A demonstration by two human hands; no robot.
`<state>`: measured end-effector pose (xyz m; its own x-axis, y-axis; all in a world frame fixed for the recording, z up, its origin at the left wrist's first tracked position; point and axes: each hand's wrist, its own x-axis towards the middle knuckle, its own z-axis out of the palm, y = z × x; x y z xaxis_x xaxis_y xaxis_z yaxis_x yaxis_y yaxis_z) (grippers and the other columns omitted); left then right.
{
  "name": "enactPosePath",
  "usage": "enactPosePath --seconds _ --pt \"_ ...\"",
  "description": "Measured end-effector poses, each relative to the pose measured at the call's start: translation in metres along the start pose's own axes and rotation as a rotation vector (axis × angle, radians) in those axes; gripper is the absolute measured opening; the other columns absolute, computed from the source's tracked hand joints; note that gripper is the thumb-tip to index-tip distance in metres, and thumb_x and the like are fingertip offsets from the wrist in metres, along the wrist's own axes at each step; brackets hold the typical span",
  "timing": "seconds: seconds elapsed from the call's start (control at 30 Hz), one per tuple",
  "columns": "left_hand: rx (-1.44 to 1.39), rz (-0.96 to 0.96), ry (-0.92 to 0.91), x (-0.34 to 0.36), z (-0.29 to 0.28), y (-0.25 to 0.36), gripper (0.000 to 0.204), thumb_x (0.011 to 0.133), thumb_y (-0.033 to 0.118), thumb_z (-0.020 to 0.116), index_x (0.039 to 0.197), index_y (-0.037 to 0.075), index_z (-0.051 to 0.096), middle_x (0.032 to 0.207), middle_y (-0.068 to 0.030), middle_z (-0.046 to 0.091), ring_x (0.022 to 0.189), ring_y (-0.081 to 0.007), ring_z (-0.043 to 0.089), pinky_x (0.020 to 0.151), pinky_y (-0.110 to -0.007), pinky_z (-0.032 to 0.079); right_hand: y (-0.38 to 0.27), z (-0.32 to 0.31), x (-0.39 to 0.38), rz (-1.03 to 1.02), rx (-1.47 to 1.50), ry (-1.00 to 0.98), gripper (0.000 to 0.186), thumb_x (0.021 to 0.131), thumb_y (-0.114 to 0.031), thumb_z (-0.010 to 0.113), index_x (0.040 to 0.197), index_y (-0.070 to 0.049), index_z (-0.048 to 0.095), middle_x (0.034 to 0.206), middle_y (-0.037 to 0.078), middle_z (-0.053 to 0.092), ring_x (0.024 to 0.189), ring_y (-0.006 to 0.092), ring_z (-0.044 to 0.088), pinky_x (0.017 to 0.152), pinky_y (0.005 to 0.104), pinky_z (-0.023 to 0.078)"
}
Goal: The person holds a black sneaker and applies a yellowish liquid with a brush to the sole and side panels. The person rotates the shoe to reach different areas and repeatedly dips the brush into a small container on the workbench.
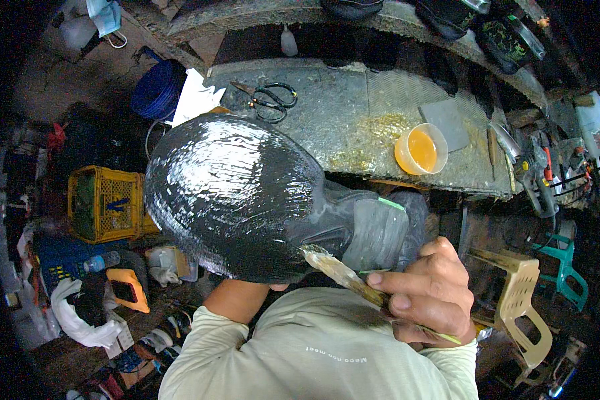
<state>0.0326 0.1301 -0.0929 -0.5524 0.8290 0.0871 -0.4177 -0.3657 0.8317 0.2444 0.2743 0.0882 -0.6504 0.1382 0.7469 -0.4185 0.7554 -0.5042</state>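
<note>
Brush (345, 277): flat, pale whitish bristles, clumped and ragged at tip, browner toward the base; pinched between thumb and fingers (417, 285) of right hand. Slanted, bristle end up-left of those fingers, next to lower edge of the black piece; contact unclear. Rest of it hidden in the grip.

Black piece (237, 193): big, rounded, bulbous, left and up-left of the right fingers. Glossy, wet-looking, streaky bright reflections on upper left side. Lies on its side, narrowing rightward into a duller grey neck, wide end just up-left of the fingers, green strips along its edges. Left hand (279, 287) mostly hidden below it.
</note>
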Motion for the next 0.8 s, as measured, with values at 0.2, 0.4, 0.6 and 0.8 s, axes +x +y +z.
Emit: enactPosePath --seconds 0.2,0.4,0.6,0.8 --pt "-0.088 -0.037 0.014 0.011 -0.008 0.01 0.088 0.09 0.067 0.054 0.147 0.001 0.043 0.149 -0.0162 0.047 0.136 -0.0313 0.046 0.116 -0.049 0.035 -0.006 -0.002 0.0 0.022 -0.009 -0.006 0.019 0.083 -0.014 0.072 0.099 -0.003 0.075 0.099 0.018 0.078 0.061 0.0155 0.054 0.053 0.0332 0.033" --pt "-0.156 -0.063 0.02 0.019 -0.014 0.024 0.082 0.093 0.064 0.051 0.147 0.002 0.045 0.15 -0.0167 0.047 0.136 -0.0323 0.045 0.116 -0.05 0.035 -0.008 -0.002 -0.001 0.016 -0.049 0.009 0.017 0.084 -0.014 0.072 0.097 -0.004 0.074 0.097 0.018 0.078 0.057 0.0139 0.05 0.051 0.033 0.03" --pt "-0.211 -0.087 0.015 0.025 -0.018 0.035 0.076 0.096 0.06 0.048 0.146 0.003 0.046 0.15 -0.0171 0.046 0.136 -0.0332 0.044 0.116 -0.051 0.034 -0.01 0.0 -0.001 0.024 -0.094 0.067 0.015 0.085 -0.015 0.071 0.095 -0.003 0.073 0.09 0.017 0.079 0.052 0.013 0.046 0.05 0.0329 0.028" --pt "-0.256 -0.108 0.002 0.024 -0.022 0.047 0.071 0.098 0.057 0.046 0.145 0.004 0.048 0.15 -0.0175 0.045 0.137 -0.0341 0.043 0.116 -0.052 0.033 -0.013 -0.001 -0.002 0.058 -0.138 0.076 0.015 0.082 -0.014 0.072 0.09 -0.001 0.073 0.088 0.017 0.079 0.051 0.012 0.046 0.05 0.0322 0.029"
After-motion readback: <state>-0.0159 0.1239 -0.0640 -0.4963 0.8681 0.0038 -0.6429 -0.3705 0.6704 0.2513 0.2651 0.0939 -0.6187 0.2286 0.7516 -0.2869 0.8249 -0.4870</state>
